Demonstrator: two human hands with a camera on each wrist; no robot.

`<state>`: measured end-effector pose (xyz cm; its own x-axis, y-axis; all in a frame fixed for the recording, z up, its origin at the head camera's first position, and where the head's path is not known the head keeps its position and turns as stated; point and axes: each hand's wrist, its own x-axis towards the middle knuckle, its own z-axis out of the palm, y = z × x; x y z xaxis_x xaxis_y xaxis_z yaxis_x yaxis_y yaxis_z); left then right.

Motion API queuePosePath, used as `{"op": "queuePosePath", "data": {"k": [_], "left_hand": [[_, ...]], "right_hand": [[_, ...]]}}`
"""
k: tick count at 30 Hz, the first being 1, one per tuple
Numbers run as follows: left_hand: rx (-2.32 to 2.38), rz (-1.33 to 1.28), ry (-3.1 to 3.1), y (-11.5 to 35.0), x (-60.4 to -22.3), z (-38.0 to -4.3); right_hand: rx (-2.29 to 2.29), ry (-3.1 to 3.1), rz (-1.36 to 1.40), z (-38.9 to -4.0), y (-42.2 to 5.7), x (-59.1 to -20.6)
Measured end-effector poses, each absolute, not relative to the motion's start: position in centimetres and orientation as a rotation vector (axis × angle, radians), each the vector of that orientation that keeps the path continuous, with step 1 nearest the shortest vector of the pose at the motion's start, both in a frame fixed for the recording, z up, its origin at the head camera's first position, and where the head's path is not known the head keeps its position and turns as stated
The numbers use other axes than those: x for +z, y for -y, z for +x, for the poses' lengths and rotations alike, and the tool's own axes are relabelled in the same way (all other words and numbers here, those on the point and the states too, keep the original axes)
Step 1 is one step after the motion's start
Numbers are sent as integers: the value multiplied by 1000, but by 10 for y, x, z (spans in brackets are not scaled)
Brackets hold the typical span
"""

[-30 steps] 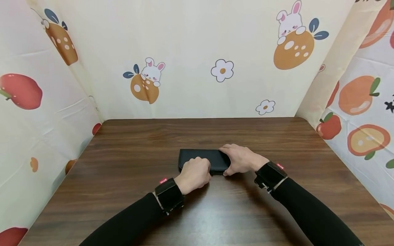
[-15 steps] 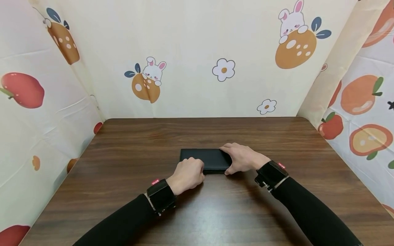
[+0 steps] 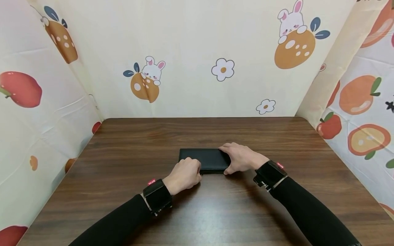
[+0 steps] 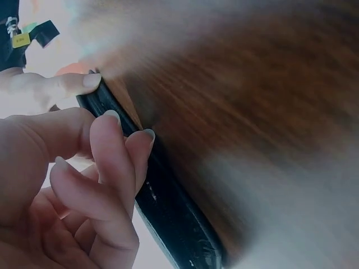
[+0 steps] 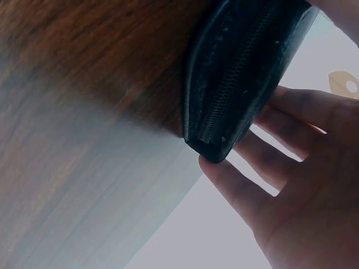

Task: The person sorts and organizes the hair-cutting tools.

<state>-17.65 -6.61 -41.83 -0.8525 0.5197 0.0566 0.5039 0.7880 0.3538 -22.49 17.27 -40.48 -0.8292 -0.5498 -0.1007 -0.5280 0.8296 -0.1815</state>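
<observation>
A flat black zippered wallet [image 3: 215,160] lies on the wooden table. My left hand [image 3: 184,175] has its fingers curled at the front edge, left of the middle, and seems to pinch the zipper pull, which the fingertips hide. In the left wrist view those fingertips meet against the side of the wallet [image 4: 182,216]. My right hand [image 3: 241,158] grips the right end, thumb at the near corner and fingers on the far side. Zipper teeth [image 5: 227,92] run along that end in the right wrist view, where they look joined.
The brown wood-grain table [image 3: 147,136] spreads around the wallet on all sides. Printed fabric stands behind it as a back wall [image 3: 191,51], with more fabric at the left [image 3: 55,136] and right [image 3: 363,177].
My left hand has slid left along the wallet's front edge, mostly in the first half second, baring more of that edge. The wallet and my right hand have stayed in place.
</observation>
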Motion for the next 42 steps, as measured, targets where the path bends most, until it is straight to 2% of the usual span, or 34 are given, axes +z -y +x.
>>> {"op": "queuePosePath", "data": {"k": [28, 42], "left_hand": [[594, 820, -2906, 96, -417, -177], [565, 702, -2948, 112, -412, -179]], "right_hand": [[-248, -2851, -855, -223, -175, -406], [-242, -2861, -870, -224, -175, -406]]}}
